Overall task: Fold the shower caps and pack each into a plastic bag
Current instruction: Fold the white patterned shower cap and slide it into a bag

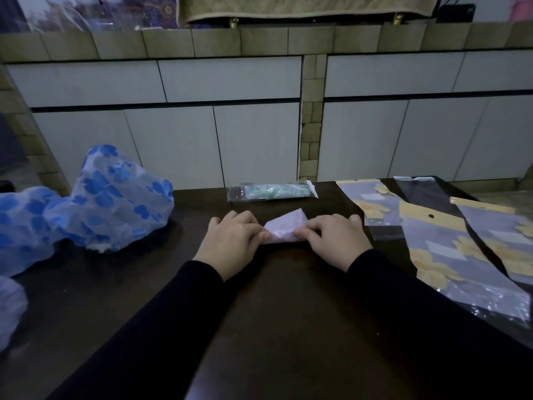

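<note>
A pale pink shower cap, folded into a small wedge, lies on the dark table at the middle. My left hand holds its left end with curled fingers and thumb. My right hand pinches its right end. Beyond them lies a green cap packed in a clear plastic bag. Flat plastic bags with yellow flower prints are spread at the right. Loose blue-flowered shower caps are heaped at the left.
The table's far edge meets a white tiled wall. Another crumpled blue-flowered cap sits at the far left edge, and a pale one below it. A clear bag with a black inner lies at the back right.
</note>
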The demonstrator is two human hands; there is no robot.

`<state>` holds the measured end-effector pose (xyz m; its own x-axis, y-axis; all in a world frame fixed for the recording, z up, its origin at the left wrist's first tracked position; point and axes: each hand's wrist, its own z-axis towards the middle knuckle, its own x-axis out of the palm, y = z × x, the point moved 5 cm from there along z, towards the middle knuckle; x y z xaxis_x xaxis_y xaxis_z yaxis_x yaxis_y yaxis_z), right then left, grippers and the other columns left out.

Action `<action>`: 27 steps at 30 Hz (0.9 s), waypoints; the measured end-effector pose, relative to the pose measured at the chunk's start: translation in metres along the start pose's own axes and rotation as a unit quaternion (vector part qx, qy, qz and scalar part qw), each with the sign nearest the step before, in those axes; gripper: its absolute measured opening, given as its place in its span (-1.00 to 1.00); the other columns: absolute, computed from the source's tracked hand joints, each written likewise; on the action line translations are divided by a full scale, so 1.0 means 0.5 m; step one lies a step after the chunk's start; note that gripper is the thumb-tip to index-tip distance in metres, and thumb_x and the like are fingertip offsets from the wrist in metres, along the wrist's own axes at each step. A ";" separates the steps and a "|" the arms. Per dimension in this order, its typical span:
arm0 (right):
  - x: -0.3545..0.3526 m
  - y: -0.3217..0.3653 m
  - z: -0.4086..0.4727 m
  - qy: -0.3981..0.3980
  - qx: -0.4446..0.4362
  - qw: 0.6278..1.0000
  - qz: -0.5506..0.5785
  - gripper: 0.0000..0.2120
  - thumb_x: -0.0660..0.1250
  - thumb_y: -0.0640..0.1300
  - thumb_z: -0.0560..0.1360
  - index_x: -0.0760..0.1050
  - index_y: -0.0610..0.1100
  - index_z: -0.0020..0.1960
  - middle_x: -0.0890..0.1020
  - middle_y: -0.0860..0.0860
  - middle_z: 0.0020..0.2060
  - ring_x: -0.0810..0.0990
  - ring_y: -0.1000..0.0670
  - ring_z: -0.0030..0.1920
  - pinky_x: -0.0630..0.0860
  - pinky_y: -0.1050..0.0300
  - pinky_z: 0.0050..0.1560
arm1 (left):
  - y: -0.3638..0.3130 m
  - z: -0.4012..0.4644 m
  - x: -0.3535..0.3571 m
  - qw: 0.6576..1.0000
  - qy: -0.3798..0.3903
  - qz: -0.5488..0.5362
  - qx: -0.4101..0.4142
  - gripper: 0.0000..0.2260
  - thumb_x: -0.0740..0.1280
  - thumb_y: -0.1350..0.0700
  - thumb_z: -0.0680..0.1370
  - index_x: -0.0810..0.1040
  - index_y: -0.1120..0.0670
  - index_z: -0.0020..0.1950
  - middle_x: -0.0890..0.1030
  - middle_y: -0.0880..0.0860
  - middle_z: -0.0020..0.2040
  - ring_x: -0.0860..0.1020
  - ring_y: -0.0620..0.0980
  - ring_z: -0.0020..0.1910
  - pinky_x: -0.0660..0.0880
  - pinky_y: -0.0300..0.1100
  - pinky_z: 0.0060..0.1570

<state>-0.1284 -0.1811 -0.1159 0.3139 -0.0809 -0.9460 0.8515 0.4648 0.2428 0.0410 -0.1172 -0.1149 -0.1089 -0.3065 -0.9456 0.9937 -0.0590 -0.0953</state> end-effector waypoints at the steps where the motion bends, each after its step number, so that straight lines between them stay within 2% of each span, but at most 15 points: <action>1: 0.001 -0.002 0.002 0.002 0.008 1.000 0.013 -0.67 0.09 0.19 0.59 0.60 0.11 0.02 0.62 0.12 -0.06 0.51 0.02 0.07 0.19 -0.01 0.17 | -0.001 0.002 -0.001 1.000 0.006 -0.006 -0.007 -0.70 0.08 -0.10 0.64 0.57 -0.14 0.17 0.49 -0.13 0.12 0.39 -0.06 0.13 0.25 -0.06 0.12; 5: 0.005 -0.015 0.011 0.020 0.061 0.996 0.059 -0.65 0.12 0.24 0.57 0.61 0.09 0.01 0.62 0.10 -0.11 0.52 0.02 -0.02 0.20 0.01 0.11 | -0.004 0.021 0.002 0.999 0.039 0.009 -0.036 -0.71 0.04 -0.06 0.65 0.54 -0.10 0.16 0.55 -0.06 0.13 0.45 -0.02 0.16 0.24 -0.04 0.12; 7: 0.008 -0.018 0.013 0.015 0.079 0.995 0.064 -0.66 0.14 0.25 0.56 0.60 0.09 0.01 0.61 0.11 -0.13 0.53 0.02 -0.02 0.19 0.01 0.09 | -0.005 0.026 0.002 0.998 0.025 -0.012 -0.048 -0.76 0.07 -0.08 0.64 0.51 -0.12 0.12 0.59 -0.08 0.09 0.47 -0.03 0.14 0.21 -0.04 0.10; 10: 0.006 -0.017 0.009 -0.030 0.089 0.995 0.040 -0.69 0.16 0.26 0.55 0.56 0.12 0.07 0.60 0.10 -0.02 0.52 0.01 0.05 0.22 -0.01 0.12 | -0.003 0.024 0.000 0.998 -0.030 -0.035 -0.044 -0.84 0.15 -0.11 0.61 0.46 -0.15 0.11 0.57 -0.11 0.01 0.45 -0.05 0.09 0.19 -0.05 0.07; 13: -0.008 -0.012 -0.001 -0.120 0.049 0.991 0.015 -0.76 0.23 0.22 0.52 0.55 0.16 0.09 0.50 0.12 0.05 0.44 0.03 0.10 0.25 0.04 0.07 | -0.016 0.018 -0.008 0.992 -0.125 -0.023 0.020 -0.90 0.28 -0.04 0.55 0.58 -0.16 0.00 0.56 -0.13 0.02 0.47 -0.01 0.03 0.18 -0.08 -0.05; 15: -0.015 0.004 -0.008 -0.161 -0.006 0.987 0.003 -0.83 0.25 0.13 0.54 0.56 0.16 0.07 0.50 0.15 0.04 0.44 0.06 0.07 0.24 0.07 0.03 | -0.023 0.015 -0.008 0.988 -0.137 -0.004 0.066 -0.82 0.35 0.13 0.46 0.63 -0.13 -0.03 0.58 -0.11 -0.01 0.51 0.02 -0.06 0.17 -0.11 -0.10; 17: -0.013 0.018 -0.010 -0.158 -0.042 0.986 -0.012 -0.85 0.21 0.05 0.58 0.55 0.15 0.05 0.55 0.16 0.02 0.47 0.06 0.02 0.25 0.07 0.01 | -0.026 0.014 -0.005 0.993 -0.089 0.009 0.076 -0.65 0.34 0.28 0.42 0.61 -0.10 0.09 0.57 -0.12 0.07 0.47 -0.01 -0.02 0.12 -0.16 -0.12; 18: -0.011 0.020 -0.011 -0.148 -0.045 0.988 -0.012 -0.85 0.19 0.03 0.60 0.54 0.14 0.06 0.57 0.15 0.01 0.48 0.06 0.00 0.24 0.07 0.02 | -0.025 0.014 -0.004 0.995 -0.070 0.005 0.067 -0.61 0.31 0.29 0.44 0.59 -0.10 0.15 0.55 -0.13 0.12 0.44 -0.03 0.03 0.11 -0.18 -0.12; 22: -0.004 0.008 -0.015 -0.091 -0.028 0.995 -0.034 -0.74 0.09 0.08 0.63 0.53 0.16 0.15 0.57 0.13 0.07 0.49 0.02 0.07 0.21 0.03 0.06 | -0.021 0.011 0.003 0.998 -0.050 -0.026 0.032 -0.70 0.20 0.11 0.57 0.53 -0.14 0.24 0.50 -0.16 0.16 0.40 -0.08 0.13 0.21 -0.16 0.00; 25: -0.001 -0.001 -0.020 -0.052 -0.020 0.998 -0.032 -0.70 0.18 0.23 0.55 0.51 0.18 0.21 0.56 0.14 0.06 0.49 0.02 0.11 0.22 -0.01 0.11 | -0.016 0.008 0.010 0.999 -0.030 -0.039 0.013 -0.70 0.25 -0.17 0.53 0.52 -0.19 0.25 0.49 -0.20 0.11 0.38 -0.15 0.14 0.22 -0.13 0.04; 27: -0.001 -0.003 -0.021 -0.043 -0.012 0.999 -0.021 -0.67 0.23 0.26 0.51 0.52 0.18 0.20 0.57 0.15 0.05 0.50 0.03 0.12 0.23 0.00 0.13 | -0.012 0.009 0.012 0.999 -0.018 -0.035 -0.001 -0.65 0.27 -0.24 0.51 0.51 -0.20 0.27 0.49 -0.20 0.12 0.37 -0.15 0.17 0.21 -0.13 0.05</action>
<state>-0.1343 -0.1727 -0.1180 0.3144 -0.1762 -0.9328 0.8543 0.4809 0.1971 0.0342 -0.1229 -0.1187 -0.1799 -0.3364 -0.9244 0.9835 -0.0805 -0.1621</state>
